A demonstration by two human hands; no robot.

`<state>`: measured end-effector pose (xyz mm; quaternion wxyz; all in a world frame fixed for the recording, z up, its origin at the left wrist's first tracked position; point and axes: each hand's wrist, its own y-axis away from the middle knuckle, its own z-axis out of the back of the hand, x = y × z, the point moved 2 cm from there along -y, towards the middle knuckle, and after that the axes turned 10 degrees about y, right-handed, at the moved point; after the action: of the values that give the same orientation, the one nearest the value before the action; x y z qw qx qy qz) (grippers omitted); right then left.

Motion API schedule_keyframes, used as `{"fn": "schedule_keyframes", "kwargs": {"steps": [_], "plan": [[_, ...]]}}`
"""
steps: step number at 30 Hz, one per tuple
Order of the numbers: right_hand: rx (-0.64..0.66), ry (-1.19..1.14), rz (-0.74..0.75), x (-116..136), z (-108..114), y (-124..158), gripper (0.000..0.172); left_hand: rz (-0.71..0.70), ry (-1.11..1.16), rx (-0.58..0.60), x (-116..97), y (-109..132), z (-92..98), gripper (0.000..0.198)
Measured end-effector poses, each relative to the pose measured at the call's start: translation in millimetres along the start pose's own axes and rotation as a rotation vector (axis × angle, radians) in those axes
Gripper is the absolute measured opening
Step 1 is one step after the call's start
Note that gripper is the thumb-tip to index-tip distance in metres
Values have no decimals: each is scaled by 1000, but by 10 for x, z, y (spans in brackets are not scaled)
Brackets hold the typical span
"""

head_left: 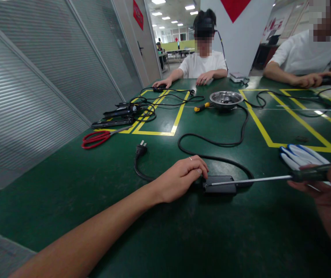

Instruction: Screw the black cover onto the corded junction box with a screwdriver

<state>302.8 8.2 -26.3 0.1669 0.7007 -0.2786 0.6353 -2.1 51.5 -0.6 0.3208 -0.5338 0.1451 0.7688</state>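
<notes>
A black power adapter [222, 184] lies on the green table in front of me. At its left end, my left hand [184, 178] holds it down with curled fingers, which hide that end and part of the cord. My right hand [327, 197] grips a screwdriver [304, 174] by its dark handle. The long metal shaft reaches left across the adapter, and its tip is over or on the left part of the casing; I cannot tell whether it touches. One cord runs to a plug [141, 148], while another cable [211, 144] loops toward the back.
White-and-blue gloves [301, 156] lie beside the screwdriver. Red-handled scissors [96, 139] and several black adapters [116, 116] sit at the left. Behind are a metal bowl [226, 99], a yellow-and-black tool handle [201, 107] and yellow tape outlines [154, 133]. Two people sit across the table.
</notes>
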Motion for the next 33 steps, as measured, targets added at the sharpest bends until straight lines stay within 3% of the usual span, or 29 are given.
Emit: {"fn": "schedule_keyframes", "kwargs": {"steps": [5,13,33], "plan": [[11,143,48,24,-37,31,26,7,6,30,-19,5,6,25],[15,166,37,52,-49,25,31,42,-50,164,-27,29,23,4],[13,146,103,139,-40,10,24,8,-113,206,-101,49,-6,10]]}}
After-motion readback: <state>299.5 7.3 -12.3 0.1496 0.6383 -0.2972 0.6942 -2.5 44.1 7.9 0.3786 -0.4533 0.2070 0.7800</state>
